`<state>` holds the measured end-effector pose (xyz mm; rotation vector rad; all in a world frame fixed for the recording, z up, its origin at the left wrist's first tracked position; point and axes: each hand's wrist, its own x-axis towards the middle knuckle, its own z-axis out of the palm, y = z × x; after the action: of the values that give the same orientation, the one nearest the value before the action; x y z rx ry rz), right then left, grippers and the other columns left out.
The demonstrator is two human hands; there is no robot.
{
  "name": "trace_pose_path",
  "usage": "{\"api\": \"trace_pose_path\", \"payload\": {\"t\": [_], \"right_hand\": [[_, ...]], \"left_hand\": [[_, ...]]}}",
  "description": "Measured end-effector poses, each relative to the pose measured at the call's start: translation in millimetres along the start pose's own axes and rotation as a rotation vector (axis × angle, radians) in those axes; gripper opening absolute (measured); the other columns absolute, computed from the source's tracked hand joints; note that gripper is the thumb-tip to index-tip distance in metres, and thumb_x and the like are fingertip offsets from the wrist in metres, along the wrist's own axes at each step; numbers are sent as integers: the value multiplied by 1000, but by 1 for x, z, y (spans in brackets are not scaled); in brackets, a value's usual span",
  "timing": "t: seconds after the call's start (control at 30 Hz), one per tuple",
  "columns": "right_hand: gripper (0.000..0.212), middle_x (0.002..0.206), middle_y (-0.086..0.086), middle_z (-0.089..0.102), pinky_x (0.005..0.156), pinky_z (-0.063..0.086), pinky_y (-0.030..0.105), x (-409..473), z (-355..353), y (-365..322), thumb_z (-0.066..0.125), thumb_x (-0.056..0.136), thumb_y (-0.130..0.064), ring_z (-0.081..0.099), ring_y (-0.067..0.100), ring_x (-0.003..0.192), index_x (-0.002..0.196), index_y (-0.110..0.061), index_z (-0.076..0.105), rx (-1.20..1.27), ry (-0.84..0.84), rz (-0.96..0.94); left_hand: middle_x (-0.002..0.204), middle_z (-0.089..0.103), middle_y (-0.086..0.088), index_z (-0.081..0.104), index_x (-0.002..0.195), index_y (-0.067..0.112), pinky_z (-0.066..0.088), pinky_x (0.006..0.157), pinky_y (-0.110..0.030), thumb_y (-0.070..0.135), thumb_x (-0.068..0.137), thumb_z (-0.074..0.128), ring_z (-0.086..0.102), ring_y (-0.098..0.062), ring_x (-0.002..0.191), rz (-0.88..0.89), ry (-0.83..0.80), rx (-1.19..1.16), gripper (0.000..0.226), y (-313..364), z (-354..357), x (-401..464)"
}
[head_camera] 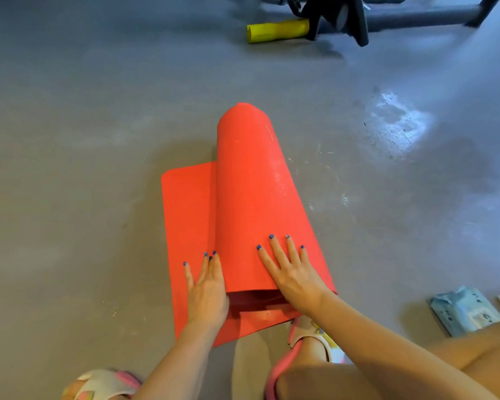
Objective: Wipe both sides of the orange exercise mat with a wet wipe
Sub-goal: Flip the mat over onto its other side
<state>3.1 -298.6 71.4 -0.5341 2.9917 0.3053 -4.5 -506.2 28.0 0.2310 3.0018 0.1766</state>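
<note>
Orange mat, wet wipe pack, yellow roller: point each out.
orange mat [251, 183]: head view, top of the rolled part.
wet wipe pack [465, 311]: head view, middle of its blue wrapper.
yellow roller [277, 30]: head view, middle of its side.

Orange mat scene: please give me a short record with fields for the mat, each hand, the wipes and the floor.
mat: orange exercise mat, mostly rolled, flat strip open at left
left hand: left hand flat at the roll's left edge
right hand: right hand flat on top of the roll
wipes: wet wipe pack on the floor, right, apart from mat
background: yellow roll
</note>
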Motion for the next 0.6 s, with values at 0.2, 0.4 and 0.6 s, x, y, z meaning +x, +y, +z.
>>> {"api": "trace_pose_path", "payload": {"t": [0.2,0.4,0.6], "right_hand": [[53,142,23,47,84,52,60,21,6,-38,29,90,-15,51,55,117,142,-6,38,-39,-20,-52],[76,151,29,29,95,41,67,12,0,-44,61,71,-16,40,49,132,142,4,40,43,-29,120],[120,146,35,33,90,38,71,5,2,-42,83,46,-27,44,57,121,147,-5,23,101,-187,199]], "left_hand": [[147,51,-23,47,145,-5,-2,121,-57,14,39,93,42,-38,143,176,58,40,117,-4,-10,4],[144,55,-22,31,144,-4,6,119,-55,-13,66,46,47,-35,139,219,111,76,80,-33,-5,5],[150,51,-15,45,147,-3,10,116,-60,-10,50,60,33,-26,148,83,-19,71,98,-52,-5,-2]]}}
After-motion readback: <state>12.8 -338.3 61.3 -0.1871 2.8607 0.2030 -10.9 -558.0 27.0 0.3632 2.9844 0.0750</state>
